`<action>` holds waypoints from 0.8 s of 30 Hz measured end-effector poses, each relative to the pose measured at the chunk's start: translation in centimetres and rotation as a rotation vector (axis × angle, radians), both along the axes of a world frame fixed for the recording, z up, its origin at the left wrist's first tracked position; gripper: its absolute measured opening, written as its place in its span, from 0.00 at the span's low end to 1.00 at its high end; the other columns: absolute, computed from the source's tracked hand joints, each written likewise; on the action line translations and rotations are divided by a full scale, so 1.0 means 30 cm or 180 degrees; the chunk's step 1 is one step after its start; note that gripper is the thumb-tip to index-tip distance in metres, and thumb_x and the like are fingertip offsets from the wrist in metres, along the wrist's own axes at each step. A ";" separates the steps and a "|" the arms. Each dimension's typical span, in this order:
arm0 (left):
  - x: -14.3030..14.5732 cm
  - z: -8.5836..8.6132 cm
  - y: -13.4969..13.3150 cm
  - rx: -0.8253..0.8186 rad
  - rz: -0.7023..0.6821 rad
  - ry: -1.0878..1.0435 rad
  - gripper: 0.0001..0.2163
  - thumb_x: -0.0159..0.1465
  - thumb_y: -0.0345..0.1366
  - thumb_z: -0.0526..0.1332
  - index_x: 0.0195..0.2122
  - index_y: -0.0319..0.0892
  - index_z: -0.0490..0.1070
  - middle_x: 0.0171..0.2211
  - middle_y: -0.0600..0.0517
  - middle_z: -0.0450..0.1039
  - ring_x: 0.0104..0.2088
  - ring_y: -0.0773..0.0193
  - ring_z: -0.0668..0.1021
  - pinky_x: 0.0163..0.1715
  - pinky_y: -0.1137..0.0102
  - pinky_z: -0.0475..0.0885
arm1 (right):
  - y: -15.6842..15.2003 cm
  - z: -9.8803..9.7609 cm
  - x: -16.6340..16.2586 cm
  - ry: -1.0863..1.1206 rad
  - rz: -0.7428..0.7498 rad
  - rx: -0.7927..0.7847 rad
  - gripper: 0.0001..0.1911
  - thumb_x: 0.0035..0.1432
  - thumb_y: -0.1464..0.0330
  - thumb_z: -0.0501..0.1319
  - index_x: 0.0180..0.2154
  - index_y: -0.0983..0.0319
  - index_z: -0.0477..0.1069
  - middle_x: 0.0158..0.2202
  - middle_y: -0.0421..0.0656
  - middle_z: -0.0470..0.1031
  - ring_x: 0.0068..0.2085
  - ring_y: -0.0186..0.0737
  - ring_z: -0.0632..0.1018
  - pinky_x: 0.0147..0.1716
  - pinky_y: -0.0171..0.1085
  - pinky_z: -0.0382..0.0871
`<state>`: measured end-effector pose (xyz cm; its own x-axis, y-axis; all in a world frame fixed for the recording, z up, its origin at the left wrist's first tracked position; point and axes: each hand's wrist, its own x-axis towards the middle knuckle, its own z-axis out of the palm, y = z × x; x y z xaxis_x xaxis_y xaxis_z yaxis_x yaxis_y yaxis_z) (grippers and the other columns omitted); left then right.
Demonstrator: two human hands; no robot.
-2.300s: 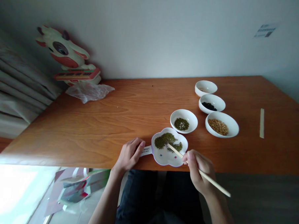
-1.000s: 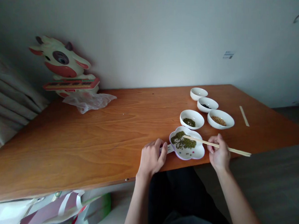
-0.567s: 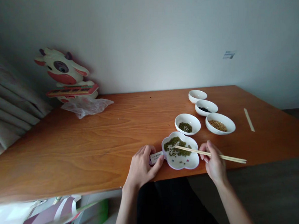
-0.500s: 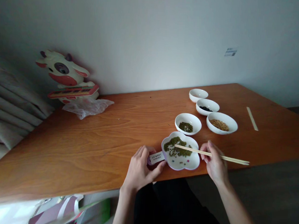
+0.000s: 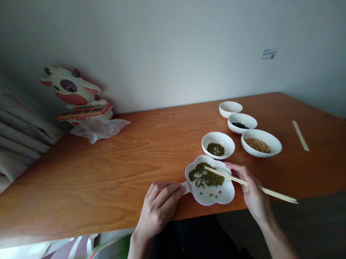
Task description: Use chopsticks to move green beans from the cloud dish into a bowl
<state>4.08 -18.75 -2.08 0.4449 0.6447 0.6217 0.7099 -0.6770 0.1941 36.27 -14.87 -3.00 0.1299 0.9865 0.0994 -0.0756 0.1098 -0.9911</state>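
My left hand is closed round the short handle of a white flower-shaped dish with a purple rim. Green mung beans are scattered over the dish's floor, thickest at its far side. In my right hand is a pair of wooden chopsticks, their tips among the beans. The fingers of that hand reach the dish's right rim. Just behind the dish, close against its rim, stands a white bowl with some mung beans in it.
Farther back are a bowl of tan beans, a bowl of black beans and another white bowl. A pale flat strip lies at the right. A cow toy and crumpled plastic bag stand by the wall.
My left hand has closed over the dish's handle, covering its printed label. My right hand has moved forward to the dish's rim, chopsticks still in it. The view has shifted slightly.
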 end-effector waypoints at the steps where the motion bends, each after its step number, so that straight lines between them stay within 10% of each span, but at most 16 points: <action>1: -0.002 0.002 -0.005 0.0022 0.0041 -0.0034 0.21 0.70 0.23 0.64 0.62 0.48 0.75 0.52 0.48 0.82 0.51 0.56 0.78 0.51 0.61 0.75 | -0.006 0.014 -0.001 0.0009 0.0067 -0.0047 0.24 0.74 0.51 0.53 0.50 0.55 0.83 0.58 0.46 0.82 0.63 0.53 0.78 0.66 0.50 0.68; 17: -0.094 0.023 -0.037 -0.0127 0.0310 -0.0173 0.17 0.71 0.24 0.65 0.57 0.51 0.78 0.49 0.51 0.82 0.45 0.59 0.78 0.48 0.63 0.76 | 0.011 0.087 -0.036 -0.0481 0.0728 -0.0057 0.23 0.76 0.53 0.50 0.51 0.54 0.81 0.61 0.46 0.80 0.64 0.54 0.77 0.69 0.51 0.67; 24: -0.083 0.015 -0.034 -0.0003 0.0690 0.0031 0.15 0.69 0.26 0.66 0.52 0.52 0.80 0.51 0.48 0.79 0.49 0.56 0.77 0.51 0.61 0.75 | 0.109 0.189 -0.014 -0.1650 0.1084 0.0312 0.23 0.78 0.54 0.49 0.49 0.54 0.80 0.50 0.45 0.84 0.55 0.50 0.82 0.54 0.42 0.77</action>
<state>1.60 -19.78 -1.63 0.3018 0.7264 0.6174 0.8407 -0.5082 0.1871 35.85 -11.60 2.68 -0.2796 0.9472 0.1572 0.3655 0.2564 -0.8948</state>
